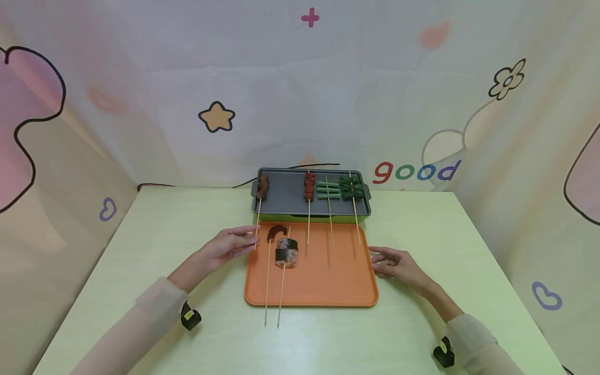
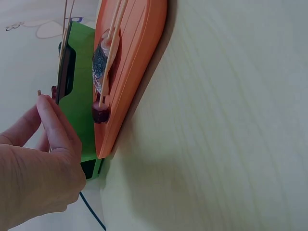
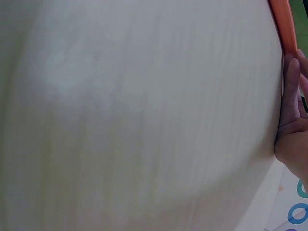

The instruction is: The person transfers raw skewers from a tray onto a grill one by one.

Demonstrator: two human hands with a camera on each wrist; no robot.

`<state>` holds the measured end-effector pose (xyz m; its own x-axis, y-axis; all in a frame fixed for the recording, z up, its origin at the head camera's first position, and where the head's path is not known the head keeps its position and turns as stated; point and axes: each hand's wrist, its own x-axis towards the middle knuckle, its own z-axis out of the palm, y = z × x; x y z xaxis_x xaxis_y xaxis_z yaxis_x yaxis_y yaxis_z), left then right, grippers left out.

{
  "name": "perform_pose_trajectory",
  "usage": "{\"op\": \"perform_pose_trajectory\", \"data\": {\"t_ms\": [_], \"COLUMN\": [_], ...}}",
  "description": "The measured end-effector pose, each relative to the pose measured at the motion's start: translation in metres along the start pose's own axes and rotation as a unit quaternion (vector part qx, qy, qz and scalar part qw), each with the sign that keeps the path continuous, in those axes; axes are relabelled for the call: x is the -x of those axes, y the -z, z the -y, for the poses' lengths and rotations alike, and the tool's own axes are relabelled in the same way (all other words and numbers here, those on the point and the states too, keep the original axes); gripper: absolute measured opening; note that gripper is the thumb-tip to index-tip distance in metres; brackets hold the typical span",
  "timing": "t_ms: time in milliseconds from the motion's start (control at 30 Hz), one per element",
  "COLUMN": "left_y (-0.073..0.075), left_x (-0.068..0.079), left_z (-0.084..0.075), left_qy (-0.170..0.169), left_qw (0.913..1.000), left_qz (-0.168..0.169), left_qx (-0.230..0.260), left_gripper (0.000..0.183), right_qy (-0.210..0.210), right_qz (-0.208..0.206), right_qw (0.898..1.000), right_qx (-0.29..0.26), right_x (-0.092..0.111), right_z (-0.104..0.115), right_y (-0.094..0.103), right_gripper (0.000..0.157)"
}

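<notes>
My left hand [image 1: 230, 243] pinches the stick end of a brown meat skewer [image 1: 263, 187], whose meat lies at the left end of a dark grill plate [image 1: 286, 195]. In the left wrist view the thumb and fingertips of that hand [image 2: 53, 139] meet at the stick's tip. My right hand [image 1: 396, 265] rests beside the orange tray [image 1: 328, 284], its fairly straight fingers touching the right edge. On the tray's left part lie a dark red curled skewer [image 1: 276, 233] and a thick skewer wrapped in dark bands [image 1: 286, 253], their sticks reaching past the front rim.
A red meat skewer [image 1: 309, 186], a green bean-like skewer [image 1: 329, 190] and a leafy green skewer [image 1: 351, 188] lie on the right half of the grill, sticks overhanging the tray. The grill's green base [image 1: 319, 219] stands behind the tray. A black cord [image 1: 244, 183] runs along the curtain.
</notes>
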<state>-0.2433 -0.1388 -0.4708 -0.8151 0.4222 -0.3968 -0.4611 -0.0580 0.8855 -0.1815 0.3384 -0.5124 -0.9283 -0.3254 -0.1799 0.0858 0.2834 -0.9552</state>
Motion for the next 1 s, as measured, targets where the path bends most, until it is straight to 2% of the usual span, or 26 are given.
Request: {"op": "perform_pose_trajectory", "data": {"t_ms": [233,467,633,800,1000], "left_y": [-0.001,-0.002,-0.002,-0.001,-0.004], "left_x": [-0.009,-0.014,-0.013,0.001,0.027], "left_z": [-0.002,-0.004,-0.002,0.006,0.023], "left_qy": [-0.001,-0.008,-0.001,0.007,0.013], "left_qw": [0.9999,0.9998,0.9995,0.9989,0.9975], "left_qz": [-0.010,-0.012,-0.027,-0.033,0.009], "left_qx": [-0.011,-0.013,-0.013,-0.034,-0.068], "left_gripper": [0.059,0.055,0.052,0.048,0.052], "right_qy": [0.001,-0.001,-0.001,-0.002,-0.006], "right_qz": [-0.002,-0.001,-0.004,-0.005,-0.006], "right_qw": [1.000,1.000,1.000,1.000,1.000], "right_qx": [-0.001,-0.001,0.000,0.002,0.005], "right_x": [0.000,0.001,0.000,-0.001,0.001], "right_z": [0.001,0.002,0.002,0.000,0.002], "right_y": [-0.001,-0.001,-0.001,-0.002,-0.002], "right_gripper": [0.056,0.056,0.056,0.056,0.057]}}
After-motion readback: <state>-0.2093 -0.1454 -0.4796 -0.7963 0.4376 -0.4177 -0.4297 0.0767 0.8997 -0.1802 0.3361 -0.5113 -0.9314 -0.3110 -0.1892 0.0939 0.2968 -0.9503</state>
